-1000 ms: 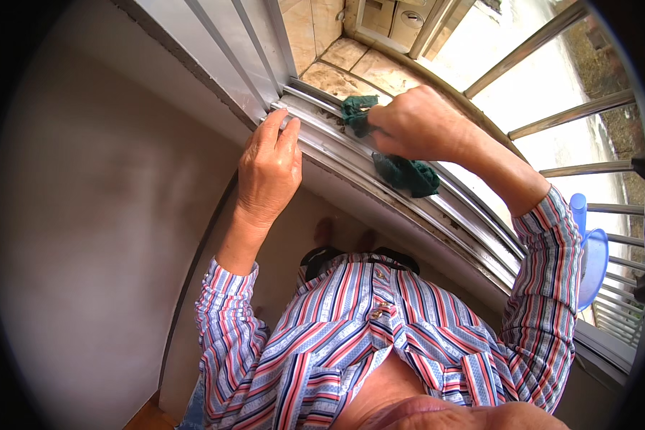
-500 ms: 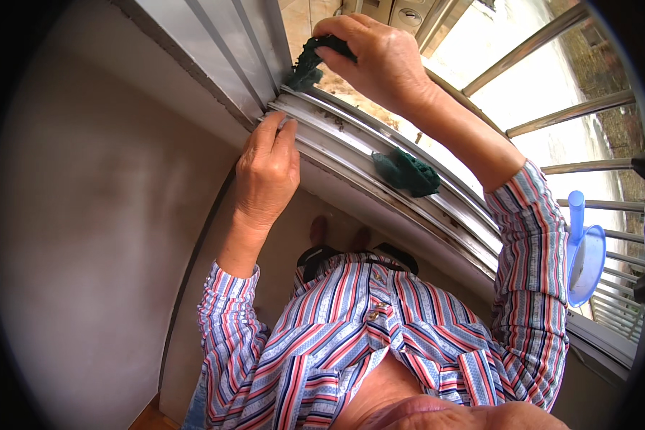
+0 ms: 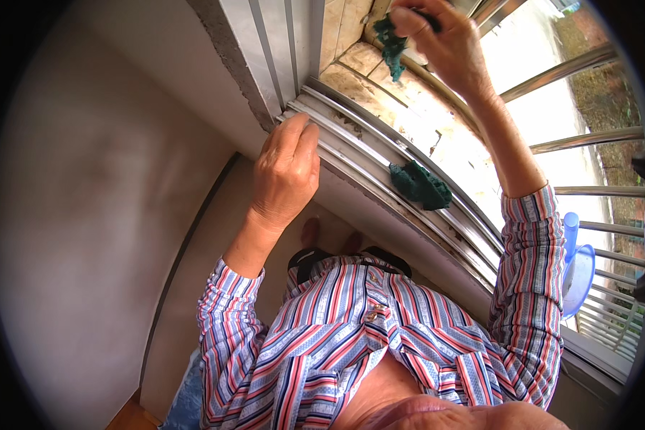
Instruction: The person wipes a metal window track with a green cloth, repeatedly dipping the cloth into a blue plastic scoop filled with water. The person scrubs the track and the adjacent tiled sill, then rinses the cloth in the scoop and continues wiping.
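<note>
My right hand is raised over the outer ledge beyond the window, closed around a dark green rag whose ragged end hangs below the fingers. My left hand rests at the near edge of the metal window track, close to its left corner. Its fingers are bent and pressed together; whatever the tips grip, if anything, is hidden. A second dark green rag lies crumpled across the track, to the right of my left hand. Dark dirt shows in the grooves.
Metal bars run along the outside of the window. A translucent blue scoop with a handle stands by the bars at the right. The tiled outer ledge is stained brown. A grey wall fills the left side.
My right hand has lifted the rag away from the track's left corner, outward and to the right. My left hand stays at the track edge. The view has shifted slightly.
</note>
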Motion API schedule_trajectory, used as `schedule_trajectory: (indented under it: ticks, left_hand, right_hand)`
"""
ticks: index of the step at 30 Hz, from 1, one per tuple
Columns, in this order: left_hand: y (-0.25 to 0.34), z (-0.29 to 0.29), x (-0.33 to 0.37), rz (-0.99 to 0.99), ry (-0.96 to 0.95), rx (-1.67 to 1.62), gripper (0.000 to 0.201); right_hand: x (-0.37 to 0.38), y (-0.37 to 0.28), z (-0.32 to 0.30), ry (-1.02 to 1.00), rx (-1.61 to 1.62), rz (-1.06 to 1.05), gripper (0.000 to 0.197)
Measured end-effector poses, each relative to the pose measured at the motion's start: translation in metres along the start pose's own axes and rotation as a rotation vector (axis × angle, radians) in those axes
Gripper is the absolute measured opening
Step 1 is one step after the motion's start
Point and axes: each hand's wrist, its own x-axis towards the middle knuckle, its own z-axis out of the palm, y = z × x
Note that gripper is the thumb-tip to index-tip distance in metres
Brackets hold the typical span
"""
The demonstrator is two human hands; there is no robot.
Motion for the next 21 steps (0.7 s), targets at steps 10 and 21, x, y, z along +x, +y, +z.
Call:
schedule_trajectory:
  ticks: [10,21]
  left_hand:
    - [0.002,-0.001,0.001,-0.035,0.011,0.013,0.025]
    - [-0.006,-0.004,-0.004,-0.025,0.016,-0.007,0.024]
  right_hand:
    - [-0.021,0.011,0.062,-0.241,-0.208,-0.199,0.032]
    - [-0.021,0.016,0.078,-0.153,-0.242,-0.570,0.017]
